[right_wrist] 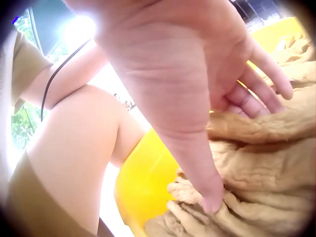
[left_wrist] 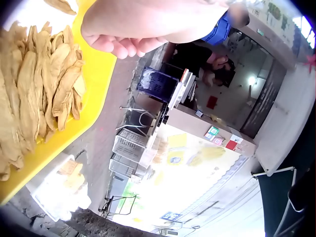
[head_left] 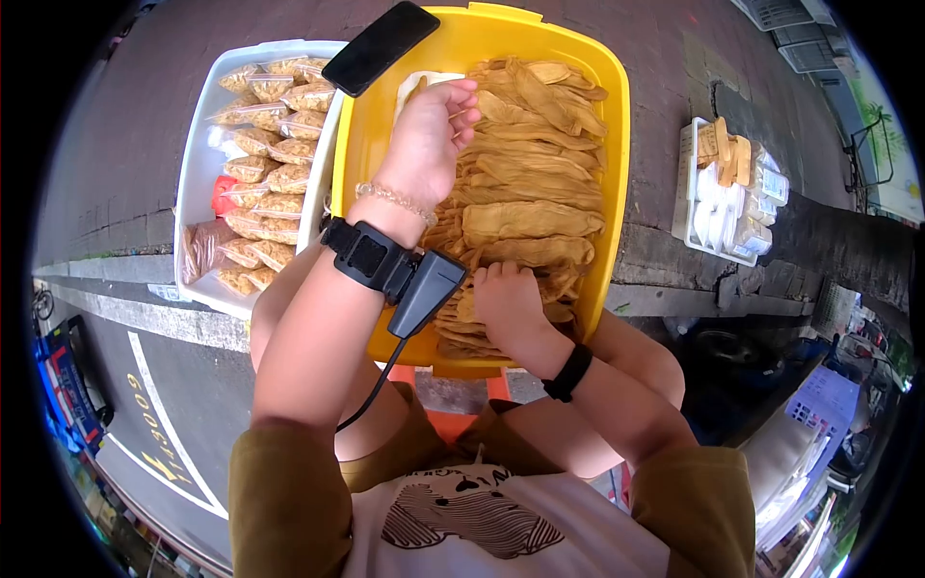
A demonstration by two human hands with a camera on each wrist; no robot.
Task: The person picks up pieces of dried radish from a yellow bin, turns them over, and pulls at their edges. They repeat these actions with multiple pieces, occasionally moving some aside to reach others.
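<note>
Soft, wrinkled tan strips (head_left: 535, 217) lie in stacked rows inside a yellow tub (head_left: 617, 173) between the person's knees. The left hand (head_left: 434, 135) hovers above the tub's left part, its fingers loosely curled with nothing visible in them. Near its fingertips a white patch (head_left: 412, 87) shows inside the tub. The right hand (head_left: 509, 301) reaches down to the strips at the near end. In the right wrist view its thumb (right_wrist: 210, 190) touches the strips, while the fingers (right_wrist: 266, 74) spread apart over the row beyond.
A black phone (head_left: 381, 48) rests across the tub's upper left rim. At left, a white tray (head_left: 198, 173) holds several filled clear bags (head_left: 275, 207). A smaller white basket (head_left: 689, 183) with packs stands at right on the pavement. A cable (head_left: 371, 385) hangs from the left wrist device.
</note>
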